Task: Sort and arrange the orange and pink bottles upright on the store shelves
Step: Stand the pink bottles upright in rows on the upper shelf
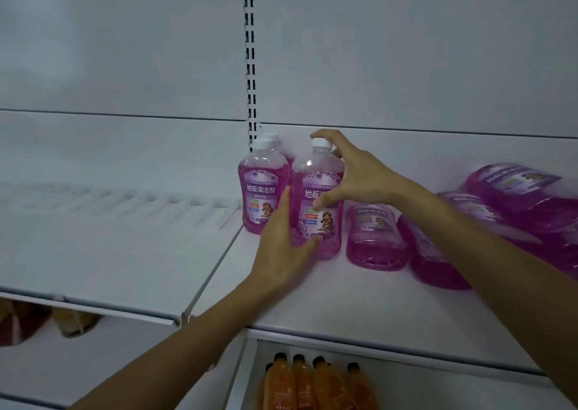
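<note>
An upright pink bottle (316, 219) with a white cap stands on the white shelf (312, 300). My left hand (281, 247) grips its lower left side, thumb across the front. My right hand (356, 175) curls round its right shoulder, thumb on the label and index finger arched over the cap. Just left of it stands a second upright pink bottle (261, 191), with a third (272, 136) behind it, mostly hidden. Several pink bottles lie on their sides to the right, the nearest (375, 237) beside the held one. Orange bottles (312, 384) stand on the shelf below.
The adjoining left shelf (109, 253) is bare, with a ridged strip along its back. A slotted upright post (249, 50) divides the white back panels. Blurred reddish and orange objects (37, 322) sit on the lower left shelf.
</note>
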### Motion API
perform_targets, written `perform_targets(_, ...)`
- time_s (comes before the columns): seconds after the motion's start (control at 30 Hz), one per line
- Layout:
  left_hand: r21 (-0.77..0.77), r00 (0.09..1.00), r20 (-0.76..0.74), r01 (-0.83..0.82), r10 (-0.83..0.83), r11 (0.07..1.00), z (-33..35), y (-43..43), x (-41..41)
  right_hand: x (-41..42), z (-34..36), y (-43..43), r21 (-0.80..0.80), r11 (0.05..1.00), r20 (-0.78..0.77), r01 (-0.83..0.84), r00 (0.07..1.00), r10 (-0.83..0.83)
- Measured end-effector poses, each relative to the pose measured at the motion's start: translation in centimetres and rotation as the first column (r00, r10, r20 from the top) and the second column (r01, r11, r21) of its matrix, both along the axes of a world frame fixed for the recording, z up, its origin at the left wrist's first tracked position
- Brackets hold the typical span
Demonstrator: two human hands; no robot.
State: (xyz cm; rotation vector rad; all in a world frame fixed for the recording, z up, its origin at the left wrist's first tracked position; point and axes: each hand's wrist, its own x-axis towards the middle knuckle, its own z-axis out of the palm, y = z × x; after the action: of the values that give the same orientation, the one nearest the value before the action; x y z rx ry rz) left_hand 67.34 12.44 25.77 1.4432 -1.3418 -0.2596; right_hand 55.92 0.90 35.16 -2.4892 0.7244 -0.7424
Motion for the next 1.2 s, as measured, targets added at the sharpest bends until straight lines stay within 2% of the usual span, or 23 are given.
perform_targets(0.07, 0.077, 0.974, 0.207, -0.114, 0.096, 0.99, -1.0, 0.6, 0.4, 0.7, -0.8, 0.0, -0.038, 0.999, -0.007, 0.019, 1.0, -0.02)
perform_targets(0.13, 0.156, 0.917, 0.382, -0.185, 0.114, 0.97, -1.7, 1.0, 1.2, 1.0, -1.3, -0.3, -0.062, 0.997, 0.022, 0.053, 0.998, -0.052)
perform_targets(0.2, 0.25, 0.872, 0.487, -0.18, 0.037, 0.951, -1.7, 1.4, 1.6, 1.2, -1.8, -0.9, -0.092, 0.991, 0.043, 0.1, 0.994, -0.096)
perform_targets(0.27, 0.34, 0.783, 0.618, -0.195, -0.063, 0.92, -1.6, 1.4, 1.5, 1.3, -2.5, -1.5, -0.107, 0.983, 0.069, 0.148, 0.988, -0.141)
perform_targets(0.33, 0.368, 0.729, 0.678, -0.222, -0.097, 0.903, -1.6, 1.3, 1.4, 1.6, -2.9, -1.9, -0.15, 0.967, 0.069, 0.207, 0.978, -0.199)
perform_targets(0.47, 0.37, 0.714, 0.693, -0.236, -0.098, 0.898, -1.7, 1.1, 1.4, 2.5, -2.6, -2.0, -0.294, 0.899, -0.008, 0.324, 0.94, -0.342)
perform_targets(0.67, 0.365, 0.704, 0.703, -0.238, -0.099, 0.9, -1.9, 1.2, 1.1, 4.6, -3.2, -2.6, -0.298, 0.865, 0.032, 0.403, 0.91, -0.413)
perform_targets(0.9, 0.339, 0.708, 0.7, -0.216, -0.093, 0.916, -2.2, 1.2, 1.3, 5.4, -3.6, -2.8, -0.29, 0.849, -0.003, 0.442, 0.887, -0.462)
perform_targets(1.03, 0.302, 0.747, 0.656, -0.135, -0.103, 0.944, -1.9, 1.8, 1.4, 2.8, -2.7, -2.4, -0.091, 0.859, 0.085, 0.503, 0.864, -0.497)
perform_targets(1.1, 0.256, 0.751, 0.652, -0.085, -0.107, 0.963, -1.8, 1.7, 1.3, 0.6, -1.5, -2.9, -0.084, 0.822, -0.001, 0.563, 0.825, -0.565)
perform_targets(1.2, 0.257, 0.797, 0.592, -0.044, -0.122, 0.965, -1.2, 0.7, 0.7, -2.3, -0.9, -3.2, -0.15, 0.785, -0.254, 0.602, 0.743, -0.619)
